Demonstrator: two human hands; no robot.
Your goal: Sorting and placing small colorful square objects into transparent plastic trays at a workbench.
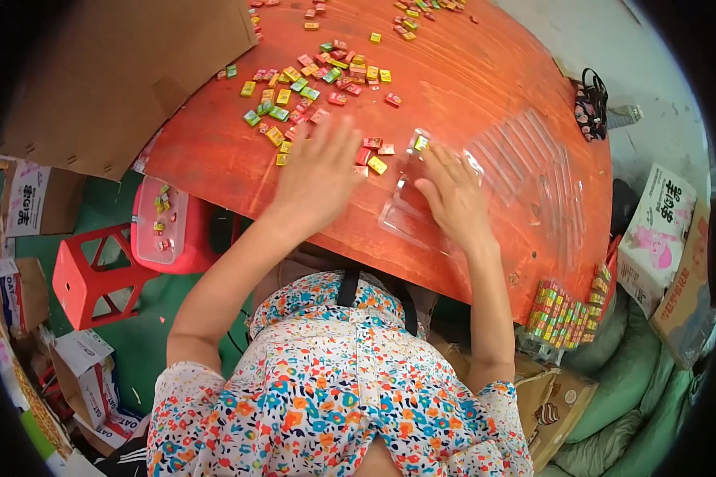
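Small wrapped candy-like blocks (292,73) in yellow, green, red and pink are strewn in a loose pile on the red wooden table (453,71). My left hand (320,168), blurred by motion, is over the near edge of the pile with its fingers stretched out. A few blocks lie just right of it, among them a yellow one (377,164). My right hand (453,191) rests over a clear plastic tray (402,213), fingers extended and thumb apart. In the tray's far end, beside those fingertips, sits one yellow-green block (421,143). Part of the tray is hidden under the hand.
More clear ribbed trays (521,155) lie right of my hand. Filled packs of blocks (565,314) stand at the table's right corner. A large cardboard box (127,79) covers the far left. Below left are a red stool (95,274) and a plastic container (161,219) holding some blocks.
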